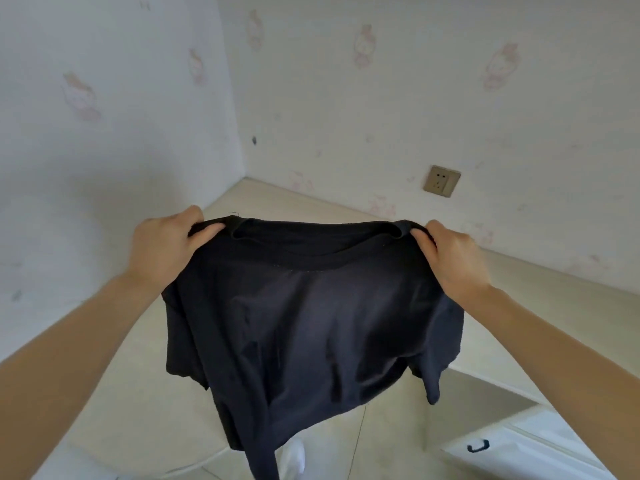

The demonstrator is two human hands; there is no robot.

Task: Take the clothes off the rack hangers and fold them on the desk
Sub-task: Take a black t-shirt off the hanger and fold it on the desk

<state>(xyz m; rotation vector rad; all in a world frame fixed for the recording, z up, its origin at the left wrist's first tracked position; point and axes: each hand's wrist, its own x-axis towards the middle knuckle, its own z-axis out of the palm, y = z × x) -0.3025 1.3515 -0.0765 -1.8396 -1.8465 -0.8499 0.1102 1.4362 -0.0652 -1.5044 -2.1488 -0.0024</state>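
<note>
A black T-shirt (311, 323) hangs in the air in front of me, spread out by its shoulders, collar at the top. My left hand (166, 244) grips the shirt's left shoulder. At the other shoulder my right hand (453, 258) pinches the cloth. The shirt's body and short sleeves dangle over the front edge of the cream desk (540, 306), which fills the corner below. The hem drops out of view at the bottom. No rack or hanger is in view.
Two wallpapered walls meet behind the desk. A wall socket (441, 180) sits low on the right wall. A white drawer with a dark handle (478, 446) is at lower right. Tiled floor and a white shoe (294, 455) show beneath the shirt.
</note>
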